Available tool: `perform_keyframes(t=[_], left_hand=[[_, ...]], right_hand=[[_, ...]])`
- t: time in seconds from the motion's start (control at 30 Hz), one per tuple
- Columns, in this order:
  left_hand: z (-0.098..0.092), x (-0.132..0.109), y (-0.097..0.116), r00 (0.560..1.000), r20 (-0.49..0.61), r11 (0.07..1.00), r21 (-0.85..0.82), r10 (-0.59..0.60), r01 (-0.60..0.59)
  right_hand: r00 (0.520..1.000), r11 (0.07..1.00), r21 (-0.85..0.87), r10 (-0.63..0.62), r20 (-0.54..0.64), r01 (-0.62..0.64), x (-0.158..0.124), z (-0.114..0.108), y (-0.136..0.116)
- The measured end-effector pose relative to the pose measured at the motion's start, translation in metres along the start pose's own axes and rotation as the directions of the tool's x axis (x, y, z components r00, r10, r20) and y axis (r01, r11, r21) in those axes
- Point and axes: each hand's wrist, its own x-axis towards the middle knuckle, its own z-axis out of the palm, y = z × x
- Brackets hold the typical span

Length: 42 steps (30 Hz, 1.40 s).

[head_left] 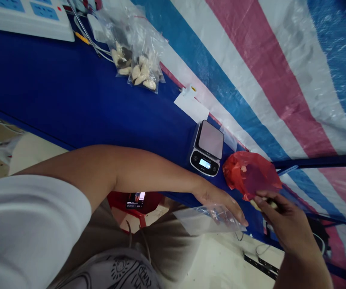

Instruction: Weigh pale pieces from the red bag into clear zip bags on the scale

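Observation:
My left hand [218, 197] is closed on a clear plastic bag [199, 220], which hangs flat past the table's front edge. My right hand [284, 218] pinches one or more small pale yellowish pieces [254, 204], their kind not clear. It is beside the rim of a red plastic bag [236, 172], which stands open on the table; fingers hide part of the rim, and most of what lies inside cannot be seen. Left of the red bag sits a kitchen scale [210, 138] with a lit display, its weighing plate bare.
Clear bags of pale and dark pieces [142, 74] lie at the back of the blue table [70, 104]. A white paper [192, 105] lies behind the scale. A power strip [28, 18] and cables are far left. A phone [136, 200] rests on a red stool [154, 202] below.

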Motion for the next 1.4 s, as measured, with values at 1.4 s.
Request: perform_keyframes(t=[1.4], left_hand=[[-0.004,0.006,-0.003,1.000,0.023,1.000,0.014,0.020,-0.021]], right_hand=[[0.935,0.999,-0.026,-0.010,0.355,0.021,-0.020,0.025,-0.053]])
